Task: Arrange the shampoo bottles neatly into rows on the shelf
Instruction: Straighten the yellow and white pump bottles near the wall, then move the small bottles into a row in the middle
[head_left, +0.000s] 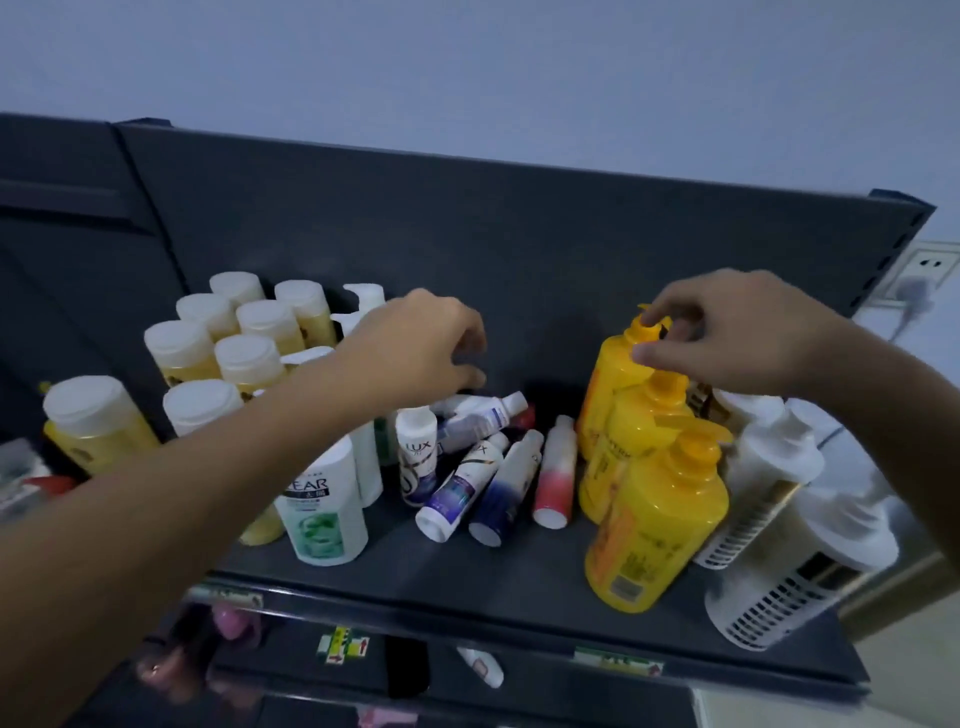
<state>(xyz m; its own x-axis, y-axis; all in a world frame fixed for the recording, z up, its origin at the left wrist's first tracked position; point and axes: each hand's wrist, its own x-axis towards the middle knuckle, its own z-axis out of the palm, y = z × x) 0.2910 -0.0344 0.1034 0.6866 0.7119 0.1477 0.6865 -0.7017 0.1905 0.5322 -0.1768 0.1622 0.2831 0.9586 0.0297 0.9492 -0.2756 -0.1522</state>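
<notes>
Pinching glossy yellow pump bottle (613, 379) top, right hand (737, 332); left hand (415, 348) curled, grasp unclear, dark matte shelf (509, 566).

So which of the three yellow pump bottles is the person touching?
The rearmost yellow bottle: the right hand pinches its pump; the other two stand untouched in front.

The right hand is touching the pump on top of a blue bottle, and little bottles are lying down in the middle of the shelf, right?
Not quite: the head view shows the right hand touching the pump of a yellow bottle, not blue. The little bottles do lie mid-shelf.
</notes>
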